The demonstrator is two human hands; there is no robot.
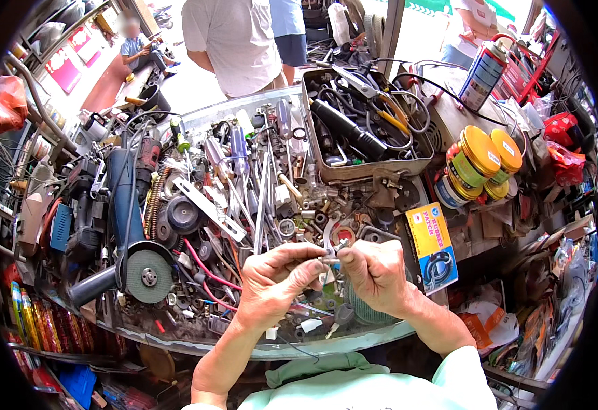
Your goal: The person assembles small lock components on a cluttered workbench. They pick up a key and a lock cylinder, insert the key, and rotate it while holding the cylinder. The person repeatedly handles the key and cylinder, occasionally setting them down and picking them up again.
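My left hand [280, 279] and my right hand [377, 272] meet over the front of a cluttered workbench. Between their fingertips is a small metal pin-like part [330, 260], pinched by thumb and forefinger on each side. Its exact kind is too small to make out. Below and behind the hands lie loose nuts, washers and fittings, with a round pressure gauge [286, 227] just beyond my left fingers. Under my right hand a round, dark green disc [367, 311] shows in part.
An angle grinder [127, 205] lies at left, its disc [148, 275] facing up. Screwdrivers [239, 147] fill the middle. A metal toolbox [374, 171] stands at the back. A yellow-blue box [432, 246], yellow-lidded tubs [475, 156] and a spray can [483, 74] are at right. People [234, 48] stand beyond.
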